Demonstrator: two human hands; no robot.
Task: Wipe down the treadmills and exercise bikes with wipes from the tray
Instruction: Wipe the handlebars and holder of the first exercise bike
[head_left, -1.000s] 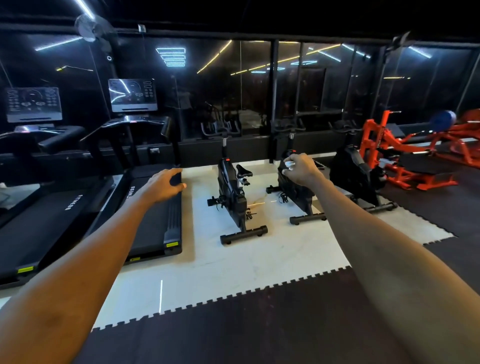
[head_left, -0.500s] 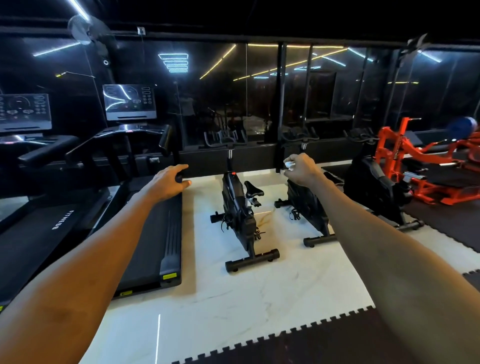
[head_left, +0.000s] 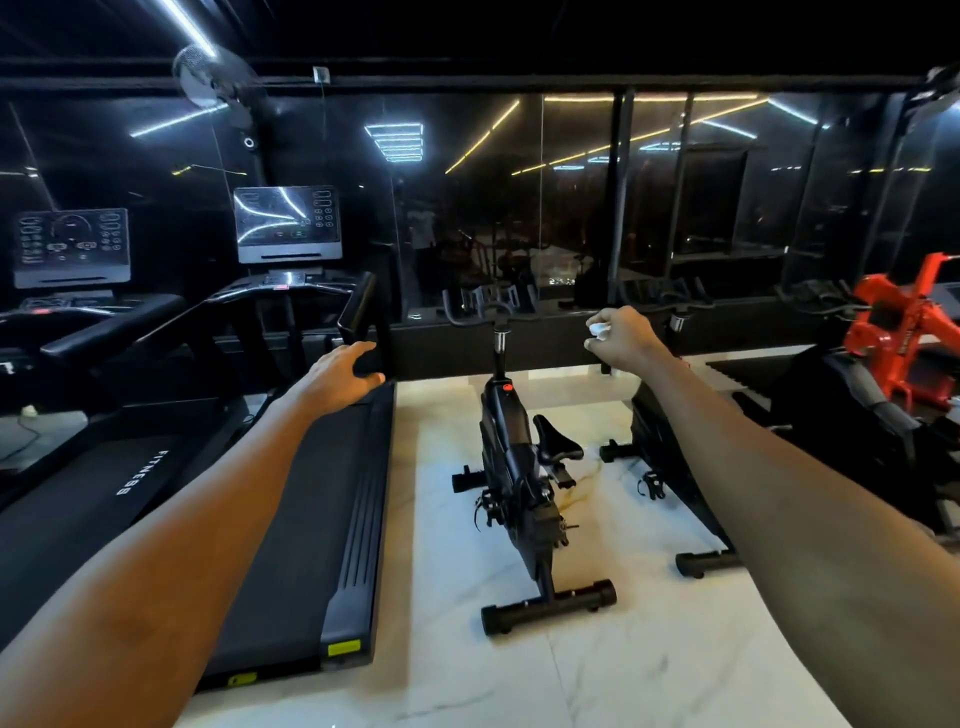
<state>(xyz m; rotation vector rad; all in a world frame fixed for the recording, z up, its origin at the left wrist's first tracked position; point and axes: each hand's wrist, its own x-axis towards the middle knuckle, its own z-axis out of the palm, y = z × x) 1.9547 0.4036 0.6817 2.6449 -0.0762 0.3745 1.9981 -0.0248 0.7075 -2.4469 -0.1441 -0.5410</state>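
Reaching forward with both bare arms over a row of gym machines, head view angled down. Left hand (head_left: 340, 371) out over the far end of the nearer treadmill (head_left: 311, 519), palm down, fingers (head_left: 358, 349) loosely extended and slightly apart, gripping nothing; contact with belt or handrail post not clear from this angle. Right hand (head_left: 621, 338) raised at about the same height, fingers curled in, pinching a small crumpled white wipe (head_left: 598, 328) against the thumb. Wipe held in the air, to the right of the handlebar stem of the nearest exercise bike (head_left: 514, 467), apart from it.

Nearer treadmill black, long belt running away from the camera, yellow labels at the near end, console screen (head_left: 287, 223) above it streaked with reflections. Second treadmill (head_left: 78, 493) to its left, lettered FITNESS on the deck. Nearest exercise bike black, saddle toward the right, standing on white marbled floor (head_left: 597, 675) near the treadmill. Second bike (head_left: 670, 457) farther right, partly hidden behind the right forearm. Third dark bike (head_left: 841, 415) beyond that. Orange weight machine (head_left: 904, 322) at the far right edge. Dark glass wall (head_left: 571, 208) behind, ceiling light strips mirrored in it. Wall fan (head_left: 208, 78) top left.
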